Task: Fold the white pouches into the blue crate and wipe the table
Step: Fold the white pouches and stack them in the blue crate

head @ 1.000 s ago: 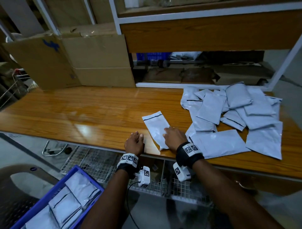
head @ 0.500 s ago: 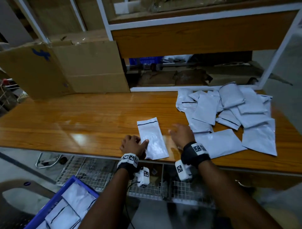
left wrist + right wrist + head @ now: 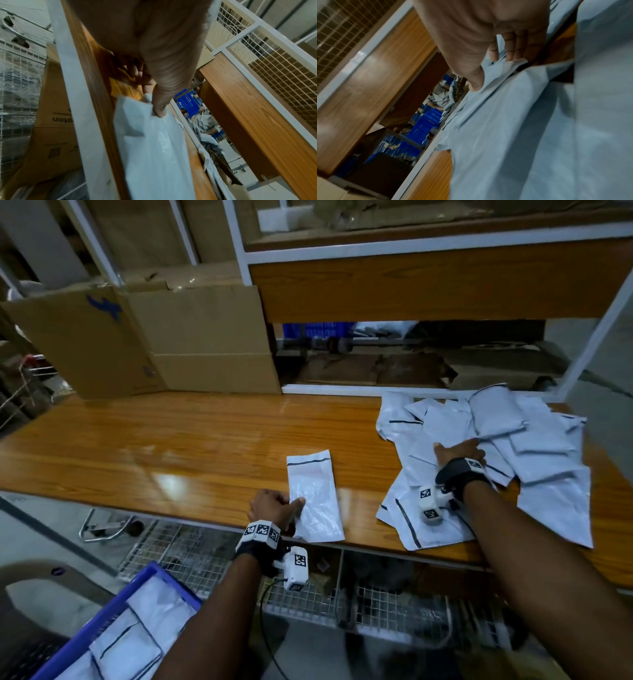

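A folded white pouch (image 3: 315, 498) lies at the near edge of the wooden table (image 3: 171, 446). My left hand (image 3: 284, 503) pinches its left edge, thumb on top; the left wrist view shows the thumb (image 3: 159, 111) pressed into the pouch (image 3: 154, 148). To the right, my right hand (image 3: 457, 448) rests on the pile of white pouches (image 3: 548, 457), fingers spread. In the right wrist view its fingertips (image 3: 513, 54) touch a pouch edge in the pile (image 3: 539, 135). The blue crate (image 3: 113, 607) sits low at the left and holds several folded pouches (image 3: 137, 642).
Cardboard boxes (image 3: 171, 344) stand at the table's back left. A white-framed shelf unit (image 3: 342, 388) rises behind the pile. Below the table's front edge is a wire mesh rack (image 3: 205, 553).
My right hand left the folded pouch and moved right onto the pile. My left hand came off the table edge and took the pouch's left edge.
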{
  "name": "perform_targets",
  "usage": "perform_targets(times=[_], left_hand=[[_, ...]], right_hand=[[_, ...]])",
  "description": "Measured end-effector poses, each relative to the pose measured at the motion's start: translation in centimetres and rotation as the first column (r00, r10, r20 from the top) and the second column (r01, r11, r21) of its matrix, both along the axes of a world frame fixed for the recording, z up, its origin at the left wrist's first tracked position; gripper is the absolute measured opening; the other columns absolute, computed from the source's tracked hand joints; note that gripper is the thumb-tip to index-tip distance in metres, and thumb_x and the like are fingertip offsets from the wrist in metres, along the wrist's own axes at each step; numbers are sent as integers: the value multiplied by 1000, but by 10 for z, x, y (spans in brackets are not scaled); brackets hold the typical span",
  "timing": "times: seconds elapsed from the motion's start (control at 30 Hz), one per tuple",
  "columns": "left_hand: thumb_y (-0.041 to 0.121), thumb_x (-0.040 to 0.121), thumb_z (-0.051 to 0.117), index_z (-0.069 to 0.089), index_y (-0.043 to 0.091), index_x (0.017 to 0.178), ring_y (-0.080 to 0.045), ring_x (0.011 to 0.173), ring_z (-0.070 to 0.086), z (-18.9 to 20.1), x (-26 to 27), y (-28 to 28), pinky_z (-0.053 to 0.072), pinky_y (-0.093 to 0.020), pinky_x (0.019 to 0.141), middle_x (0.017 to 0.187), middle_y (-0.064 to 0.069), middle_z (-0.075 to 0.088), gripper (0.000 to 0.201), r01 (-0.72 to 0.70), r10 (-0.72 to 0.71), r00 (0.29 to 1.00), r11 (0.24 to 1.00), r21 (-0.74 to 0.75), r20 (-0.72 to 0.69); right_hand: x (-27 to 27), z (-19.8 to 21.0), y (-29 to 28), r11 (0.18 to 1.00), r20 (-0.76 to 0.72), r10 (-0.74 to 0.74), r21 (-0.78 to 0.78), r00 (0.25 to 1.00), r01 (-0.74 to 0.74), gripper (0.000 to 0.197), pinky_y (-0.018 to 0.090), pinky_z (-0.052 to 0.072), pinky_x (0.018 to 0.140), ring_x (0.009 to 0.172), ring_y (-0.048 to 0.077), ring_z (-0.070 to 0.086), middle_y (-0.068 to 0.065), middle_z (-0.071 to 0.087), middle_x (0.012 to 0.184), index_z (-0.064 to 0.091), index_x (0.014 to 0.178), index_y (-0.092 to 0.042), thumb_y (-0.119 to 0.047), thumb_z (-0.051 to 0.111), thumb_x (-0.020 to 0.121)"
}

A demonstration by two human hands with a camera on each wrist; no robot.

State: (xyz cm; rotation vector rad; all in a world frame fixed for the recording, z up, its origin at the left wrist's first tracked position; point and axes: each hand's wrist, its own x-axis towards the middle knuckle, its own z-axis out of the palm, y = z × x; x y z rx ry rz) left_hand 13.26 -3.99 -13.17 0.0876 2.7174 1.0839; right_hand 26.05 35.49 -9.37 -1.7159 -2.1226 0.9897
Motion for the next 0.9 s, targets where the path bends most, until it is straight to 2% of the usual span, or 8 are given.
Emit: perform_targets(times=[0.1,0.23,0.3,0.37,0.47,0.57,0.7,0.9], left_hand=[[54,60,83,66,16,55,-24,73,68,10,6,-7,56,-41,79,59,0,68,42,-67,67,998,993,97,3],[35,71,83,67,9,64,-25,67,66,14,3,-24,57,-37,74,64,-8,69,31,-98,97,995,982,162,16],[26,79,78,61,10,68,-24,65,60,17,1,-35,53,-29,63,65,-8,64,26,-120,115,993,968,220,33],[20,84,74,57,12,71,-18,60,53,20,-1,-50,43,-21,47,64,-2,58,23,-133,131,991,957,259,25],[20,84,75,63,11,79,-17,63,57,23,-8,-80,42,-22,50,66,-1,61,16,-176,182,983,922,346,14],[19,83,78,66,9,95,-10,65,61,16,-16,-121,48,-17,49,75,-1,66,20,-203,215,976,891,406,16],[9,85,75,69,7,100,-9,62,62,6,-14,-188,50,-19,53,72,-4,68,16,-264,272,960,816,515,62],[8,86,75,71,7,107,6,57,60,-40,0,-329,52,-19,61,81,-5,72,21,-449,430,889,744,494,160]], right_hand=[[-7,-1,10,999,1,41,-24,999,-41,112,49,36,111,139,39,36,20,30,154,15,153,-4,-48,77,70],[-8,6,-2,983,88,161,75,983,-168,43,41,46,97,122,36,53,19,55,132,53,132,-1,-17,59,92],[-12,17,-10,925,207,350,76,914,-372,33,33,48,92,117,30,58,11,60,128,62,124,-8,-20,59,93],[-21,20,-25,856,237,477,90,846,-508,40,33,42,104,128,27,51,10,52,140,54,132,-11,-23,59,94],[-46,30,-74,867,-86,498,63,863,-494,49,37,33,111,134,27,44,12,45,145,44,140,-9,-28,56,97],[-72,31,-145,883,-476,332,-147,814,-446,42,40,46,96,113,27,59,15,59,127,52,128,-4,-12,67,89],[-104,24,-235,680,-541,560,-131,627,-721,58,46,52,89,108,26,63,0,63,125,52,131,-21,-22,75,79],[-135,-9,-396,327,-471,819,-88,329,-941,46,45,49,97,118,20,58,-5,58,135,47,140,-23,-39,54,98]])
